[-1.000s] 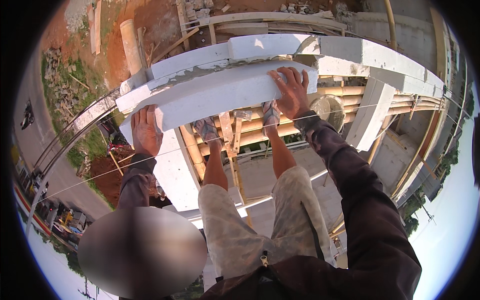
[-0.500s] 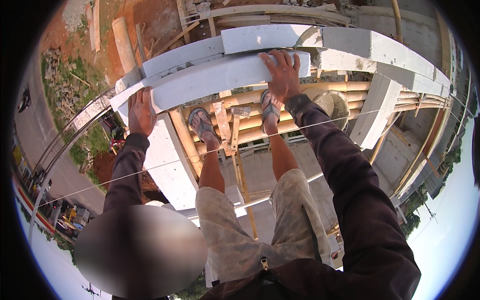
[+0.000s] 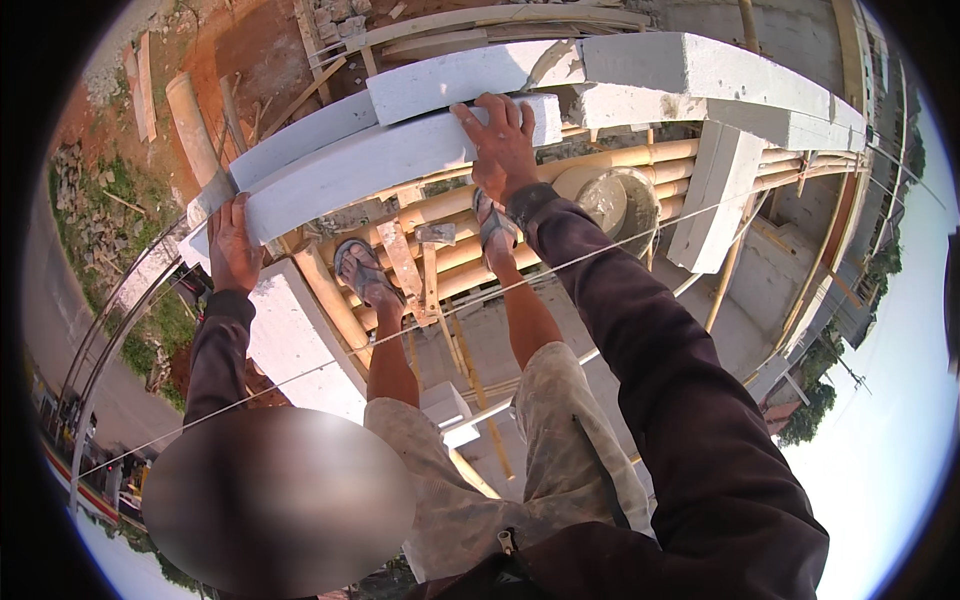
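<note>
A long white building block [image 3: 365, 165] lies along the near side of the wall's top course, and both my hands are on it. My left hand [image 3: 236, 250] is closed over the block's left end, fingers pointing away from me. Near the right end, my right hand [image 3: 500, 150] hooks its fingers over the far upper edge, with the thumb side hidden in part. Just behind stand white wall blocks [image 3: 470, 75], one with a grey mortar smear. Whether the held block touches them all along cannot be seen.
My sandalled feet stand on bamboo poles [image 3: 570, 170], with a drop below. A mortar bucket [image 3: 640, 210] is right of my feet; a hammer-like tool [image 3: 430, 265] lies between them. A taut string [image 3: 590, 262] crosses in front. White blocks [image 3: 715, 195] stand at right and lower left [image 3: 305, 330].
My view has turned, so the scene sits further left in the picture. Both hands keep their hold on the block, with little visible shift against the wall.
</note>
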Action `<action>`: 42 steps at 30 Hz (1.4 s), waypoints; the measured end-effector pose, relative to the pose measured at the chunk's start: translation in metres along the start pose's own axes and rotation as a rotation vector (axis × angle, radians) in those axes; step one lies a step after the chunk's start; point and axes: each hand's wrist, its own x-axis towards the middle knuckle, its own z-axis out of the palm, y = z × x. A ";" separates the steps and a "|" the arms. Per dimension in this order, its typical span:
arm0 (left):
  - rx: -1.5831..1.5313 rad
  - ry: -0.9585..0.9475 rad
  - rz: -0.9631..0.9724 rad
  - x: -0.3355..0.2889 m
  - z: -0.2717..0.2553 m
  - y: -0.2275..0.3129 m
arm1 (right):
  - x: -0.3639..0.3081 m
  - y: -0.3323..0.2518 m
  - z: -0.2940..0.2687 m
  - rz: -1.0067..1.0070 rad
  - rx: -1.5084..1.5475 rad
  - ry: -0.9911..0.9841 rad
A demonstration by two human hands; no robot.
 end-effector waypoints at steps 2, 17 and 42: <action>0.006 -0.007 -0.007 0.001 0.002 0.001 | -0.002 0.000 0.003 -0.013 -0.010 0.051; -0.031 -0.028 -0.033 0.003 0.014 -0.004 | -0.039 0.005 -0.011 0.332 0.117 0.139; 0.124 -0.068 -0.077 0.025 0.026 0.041 | -0.019 0.046 0.029 1.092 1.474 0.357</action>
